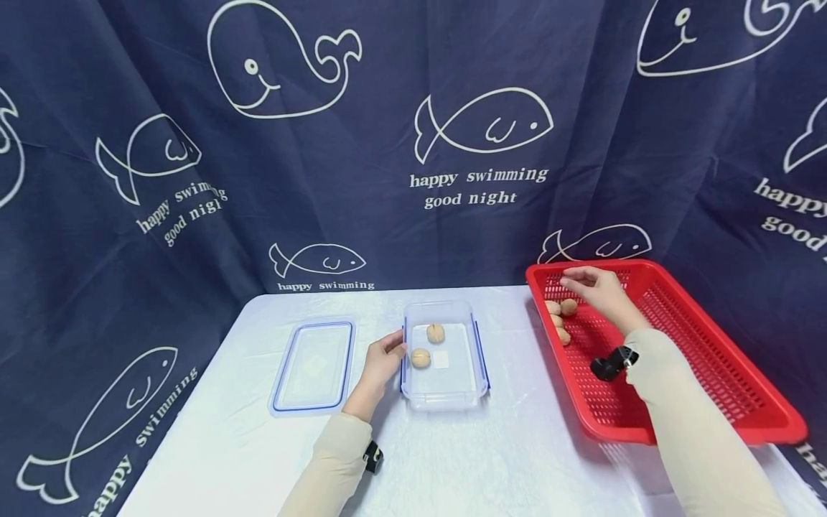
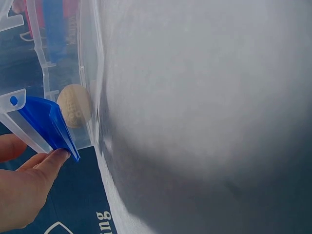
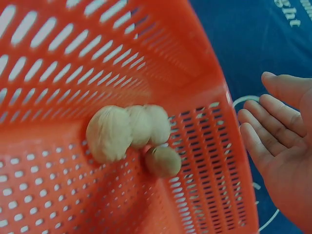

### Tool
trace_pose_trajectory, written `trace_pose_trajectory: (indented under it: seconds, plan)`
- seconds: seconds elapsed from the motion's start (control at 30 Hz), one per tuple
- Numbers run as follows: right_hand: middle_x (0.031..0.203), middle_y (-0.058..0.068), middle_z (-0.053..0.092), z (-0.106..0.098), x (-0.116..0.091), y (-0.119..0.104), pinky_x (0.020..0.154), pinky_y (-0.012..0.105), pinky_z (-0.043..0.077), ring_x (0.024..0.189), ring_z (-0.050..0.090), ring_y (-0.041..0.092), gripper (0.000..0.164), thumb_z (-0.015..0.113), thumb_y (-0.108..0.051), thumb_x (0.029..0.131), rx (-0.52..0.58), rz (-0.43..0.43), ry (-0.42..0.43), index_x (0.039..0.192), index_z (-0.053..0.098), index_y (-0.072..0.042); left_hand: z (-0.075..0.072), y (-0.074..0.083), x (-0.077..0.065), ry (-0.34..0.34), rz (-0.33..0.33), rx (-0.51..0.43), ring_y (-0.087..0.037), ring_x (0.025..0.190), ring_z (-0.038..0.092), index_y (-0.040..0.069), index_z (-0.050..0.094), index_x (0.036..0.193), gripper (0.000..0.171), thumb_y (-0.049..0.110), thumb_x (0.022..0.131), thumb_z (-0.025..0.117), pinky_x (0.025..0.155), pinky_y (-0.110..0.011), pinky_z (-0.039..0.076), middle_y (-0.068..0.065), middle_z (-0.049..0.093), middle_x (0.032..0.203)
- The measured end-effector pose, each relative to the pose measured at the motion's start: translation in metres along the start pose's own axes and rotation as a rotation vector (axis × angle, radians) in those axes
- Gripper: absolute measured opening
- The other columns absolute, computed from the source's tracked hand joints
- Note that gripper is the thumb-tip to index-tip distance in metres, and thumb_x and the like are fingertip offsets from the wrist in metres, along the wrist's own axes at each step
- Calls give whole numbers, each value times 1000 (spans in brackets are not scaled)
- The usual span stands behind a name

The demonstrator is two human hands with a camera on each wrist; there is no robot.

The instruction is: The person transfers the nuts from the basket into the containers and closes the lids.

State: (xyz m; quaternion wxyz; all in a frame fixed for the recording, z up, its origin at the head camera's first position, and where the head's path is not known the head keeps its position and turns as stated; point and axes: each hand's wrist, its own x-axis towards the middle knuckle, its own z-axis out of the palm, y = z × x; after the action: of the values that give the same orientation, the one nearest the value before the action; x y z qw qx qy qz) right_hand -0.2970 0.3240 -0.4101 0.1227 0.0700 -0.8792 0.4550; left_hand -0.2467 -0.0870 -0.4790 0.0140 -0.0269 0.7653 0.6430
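Note:
A clear storage box (image 1: 444, 399) with blue side latches stands mid-table, two walnuts (image 1: 436, 332) inside. Against its left side rests my left hand (image 1: 380, 362); in the left wrist view its fingertips touch the blue latch (image 2: 48, 122), with the thumb apart from them. My right hand (image 1: 599, 291) hovers over the far left part of a red basket (image 1: 717, 337), fingers spread and nothing in the palm. Several walnuts (image 3: 109, 134) lie together in that corner of the basket, below the hand.
A clear lid (image 1: 314, 366) with a blue seal lies flat on the white table left of the box. Behind the table hangs a dark blue curtain (image 1: 388, 215) with whale and fish drawings. The basket's raised red rim (image 1: 562, 366) borders the right side.

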Motion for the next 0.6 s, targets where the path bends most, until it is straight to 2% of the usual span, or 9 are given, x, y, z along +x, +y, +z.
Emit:
trace_pose_trajectory:
  seconds: [0.37, 0.6]
  plan:
    - [120, 33, 58, 5, -4, 30, 68, 4, 43, 76, 44, -19, 44, 60, -22, 96, -27, 115, 30, 124, 56, 11, 0, -2, 2, -1, 1, -5, -37, 125, 50, -8, 50, 133, 39, 0, 95, 53, 108, -44, 40, -26, 54, 132]
    - [119, 34, 58, 10, -8, 50, 68, 7, 43, 76, 44, -19, 43, 59, -16, 96, -10, 184, 23, 126, 52, 14, 0, -2, 2, 1, 4, 4, -38, 125, 49, -8, 50, 133, 39, 1, 95, 53, 108, -44, 40, -25, 54, 132]
